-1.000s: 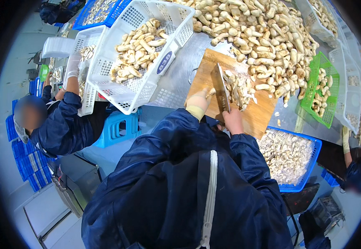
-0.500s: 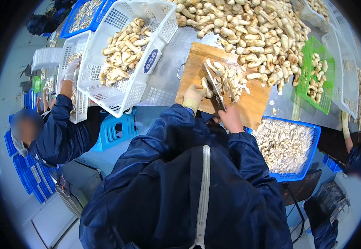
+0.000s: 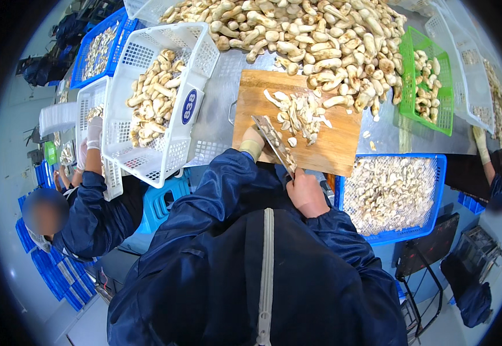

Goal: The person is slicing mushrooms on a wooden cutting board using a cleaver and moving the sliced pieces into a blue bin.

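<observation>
I see the right hand (image 3: pixel 307 193) gripping the knife (image 3: pixel 275 144), likely for control; whether the left hand (image 3: pixel 253 138), by the near-left corner of the board (image 3: pixel 334 155), holds anything I can't tell. Slices (image 3: pixel 299 113) lie mid-board, probably leaving blade room.

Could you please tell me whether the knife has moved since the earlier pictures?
Yes: judged against the wooden cutting board, the knife has moved toward the board's near left corner, away from the sliced mushrooms.
</observation>
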Available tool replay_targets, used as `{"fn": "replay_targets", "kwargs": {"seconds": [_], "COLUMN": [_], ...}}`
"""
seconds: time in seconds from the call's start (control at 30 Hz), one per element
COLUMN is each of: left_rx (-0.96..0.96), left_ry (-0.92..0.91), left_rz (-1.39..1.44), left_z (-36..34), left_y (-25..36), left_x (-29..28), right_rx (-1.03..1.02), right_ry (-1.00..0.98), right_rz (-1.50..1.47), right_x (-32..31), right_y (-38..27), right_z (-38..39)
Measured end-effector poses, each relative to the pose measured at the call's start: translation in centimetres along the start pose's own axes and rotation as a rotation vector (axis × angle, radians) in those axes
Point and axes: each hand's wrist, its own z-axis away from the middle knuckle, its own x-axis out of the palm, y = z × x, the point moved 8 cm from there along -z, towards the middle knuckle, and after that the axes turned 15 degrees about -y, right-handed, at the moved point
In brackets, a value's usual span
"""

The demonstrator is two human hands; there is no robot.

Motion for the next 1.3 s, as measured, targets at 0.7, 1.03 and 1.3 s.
{"fn": "replay_targets", "kwargs": {"seconds": [0.7,1.03,1.3], "left_rx": [-0.453,0.221,0.162], "left_ry": [0.157,0.29,0.049], "left_rz": [0.375,0.319,0.009], "left_z": [7.3,0.4,-5.5], "left_y": [3.9,17.4,22.2], "left_x": [-9.1,-19.5,-18.2], "right_rx": [0.042,0.051,0.132], "right_ry": [0.135,0.342,0.425], "right_rz": [-0.905,-1.245,-1.245], "right_x": [-3.1,-3.5,-3.2], "right_y": [5.5,8.7,9.2], "right_z": [-3.6,0.2,2.3]}}
